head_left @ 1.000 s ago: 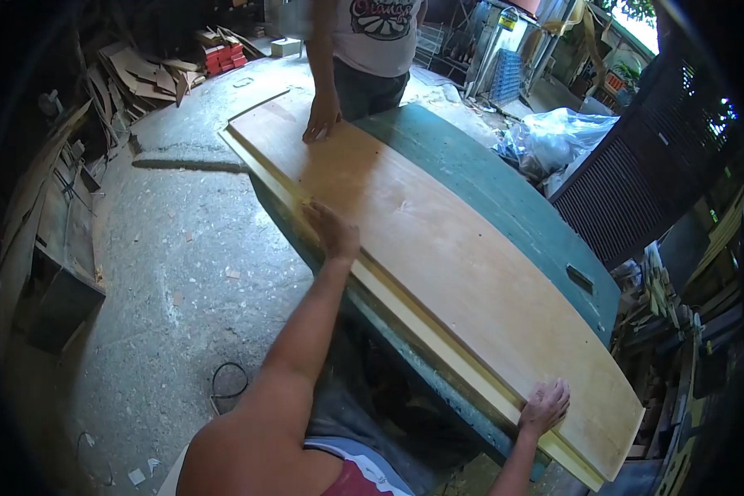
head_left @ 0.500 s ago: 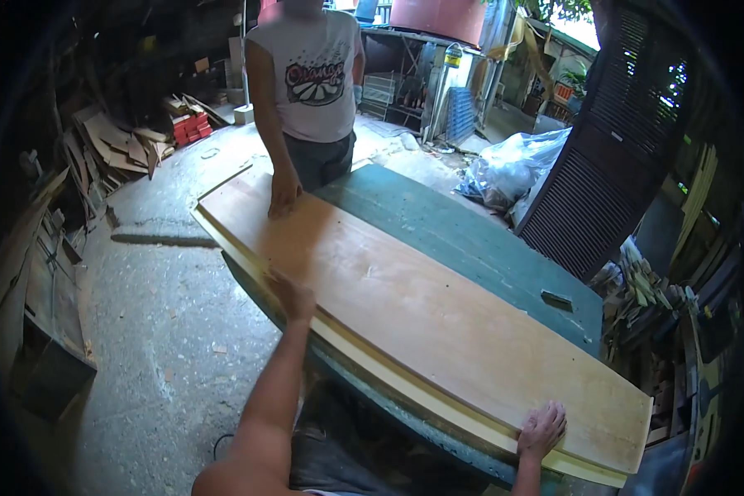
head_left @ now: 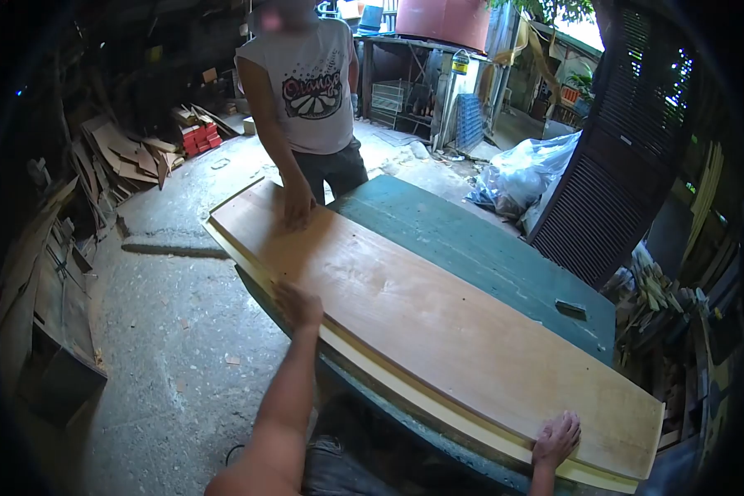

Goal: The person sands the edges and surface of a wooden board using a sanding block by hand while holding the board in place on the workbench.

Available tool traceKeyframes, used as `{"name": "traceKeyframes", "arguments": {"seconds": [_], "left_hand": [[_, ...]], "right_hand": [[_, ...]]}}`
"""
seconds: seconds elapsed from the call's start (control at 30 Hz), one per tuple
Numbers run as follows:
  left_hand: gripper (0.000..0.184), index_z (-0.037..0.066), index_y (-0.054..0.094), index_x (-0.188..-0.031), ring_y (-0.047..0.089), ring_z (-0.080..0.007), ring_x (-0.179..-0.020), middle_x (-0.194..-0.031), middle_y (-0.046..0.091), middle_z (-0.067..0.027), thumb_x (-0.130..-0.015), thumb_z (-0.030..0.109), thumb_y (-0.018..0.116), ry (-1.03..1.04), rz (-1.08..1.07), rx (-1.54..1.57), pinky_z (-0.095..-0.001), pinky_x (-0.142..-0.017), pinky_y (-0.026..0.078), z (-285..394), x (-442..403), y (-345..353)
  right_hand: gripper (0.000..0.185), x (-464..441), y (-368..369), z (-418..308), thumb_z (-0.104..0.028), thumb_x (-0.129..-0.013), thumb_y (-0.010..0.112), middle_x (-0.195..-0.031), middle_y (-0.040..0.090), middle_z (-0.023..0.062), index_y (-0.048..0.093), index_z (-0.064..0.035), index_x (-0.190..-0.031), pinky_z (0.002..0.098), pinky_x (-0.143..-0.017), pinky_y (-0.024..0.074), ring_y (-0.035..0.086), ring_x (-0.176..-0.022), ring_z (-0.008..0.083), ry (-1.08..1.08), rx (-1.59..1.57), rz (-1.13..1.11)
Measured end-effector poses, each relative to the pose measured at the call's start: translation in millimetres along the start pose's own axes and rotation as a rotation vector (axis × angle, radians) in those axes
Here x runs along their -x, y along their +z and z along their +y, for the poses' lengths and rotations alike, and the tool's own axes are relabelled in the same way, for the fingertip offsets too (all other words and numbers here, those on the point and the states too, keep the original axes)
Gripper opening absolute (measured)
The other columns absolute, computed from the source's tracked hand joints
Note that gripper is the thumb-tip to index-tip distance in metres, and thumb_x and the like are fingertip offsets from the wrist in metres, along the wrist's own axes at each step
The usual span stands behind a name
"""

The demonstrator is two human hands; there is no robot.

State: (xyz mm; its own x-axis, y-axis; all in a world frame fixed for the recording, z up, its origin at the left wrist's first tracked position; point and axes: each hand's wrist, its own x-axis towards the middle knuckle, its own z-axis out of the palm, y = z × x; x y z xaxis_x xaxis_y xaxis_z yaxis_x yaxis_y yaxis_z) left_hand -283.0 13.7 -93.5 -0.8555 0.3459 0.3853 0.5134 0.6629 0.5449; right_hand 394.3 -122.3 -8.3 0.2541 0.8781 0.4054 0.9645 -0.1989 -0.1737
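Observation:
A long, pale plywood panel (head_left: 438, 322) lies over a framed board whose yellowish edge strip (head_left: 364, 355) shows along the near side. Both rest on a green tabletop (head_left: 446, 231). My left hand (head_left: 299, 304) grips the near edge toward the far-left end, its fingertips at the panel's border and the underside of the hand hidden. Toward the right end, my right hand (head_left: 557, 438) lies on the panel's near border with fingers flat on the surface. Across from me, a person's hand (head_left: 299, 207) touches the top of the panel near its far-left end.
The person in a white sleeveless shirt (head_left: 314, 87) stands at the far side. A dark louvered door (head_left: 608, 157) leans at the right beside a clear plastic bag (head_left: 521, 174). Wood scraps (head_left: 124, 149) and red blocks (head_left: 201, 139) lie at the left. A small dark block (head_left: 570, 310) sits on the green top.
The whole view has shifted slightly, with the scene moving right and down. My hands keep nearly the same places on the panel. The other person's hand stays on it.

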Motion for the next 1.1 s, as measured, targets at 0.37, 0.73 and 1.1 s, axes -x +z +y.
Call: {"name": "traceKeyframes", "arguments": {"seconds": [0.37,0.73,1.1], "left_hand": [[0.079,-0.017,0.03,-0.153,0.032,-0.0486,-0.151,-0.161,0.031,-0.0345,-0.087,0.014,0.059,0.046,-0.064,0.081,-0.0575,-0.126,0.021,49.1,71.8,-80.0],[0.081,-0.016,0.024,-0.157,0.029,-0.0509,-0.153,-0.16,0.034,-0.0374,-0.093,0.025,0.054,0.048,-0.132,-0.045,-0.0628,-0.127,0.016,50.1,73.6,-80.2],[0.092,-0.016,0.021,-0.157,0.03,-0.0521,-0.151,-0.16,0.033,-0.0382,-0.09,0.03,0.063,-0.052,-0.203,0.092,-0.0612,-0.126,0.021,8.3,-52.1,-41.4]], "right_hand": [[0.052,-2.8,7.8,12.8,-0.031,-0.098,0.059,-0.151,0.051,0.0188,0.055,-0.0037,-0.142,0.0517,-0.119,0.0323,0.044,-0.142,0.0387,-0.066,0.108,-0.009],[0.05,-5.3,9.2,13.7,-0.033,-0.102,0.056,-0.151,0.053,0.0169,0.056,-0.0033,-0.141,0.0501,-0.118,0.0348,0.047,-0.141,0.0377,-0.064,0.162,0.02],[0.051,-6.3,7.6,15.0,-0.033,-0.102,0.056,-0.15,0.053,0.0171,0.056,-0.0019,-0.141,0.0501,-0.117,0.0361,0.047,-0.14,0.0378,-0.105,0.161,0.009]]}}
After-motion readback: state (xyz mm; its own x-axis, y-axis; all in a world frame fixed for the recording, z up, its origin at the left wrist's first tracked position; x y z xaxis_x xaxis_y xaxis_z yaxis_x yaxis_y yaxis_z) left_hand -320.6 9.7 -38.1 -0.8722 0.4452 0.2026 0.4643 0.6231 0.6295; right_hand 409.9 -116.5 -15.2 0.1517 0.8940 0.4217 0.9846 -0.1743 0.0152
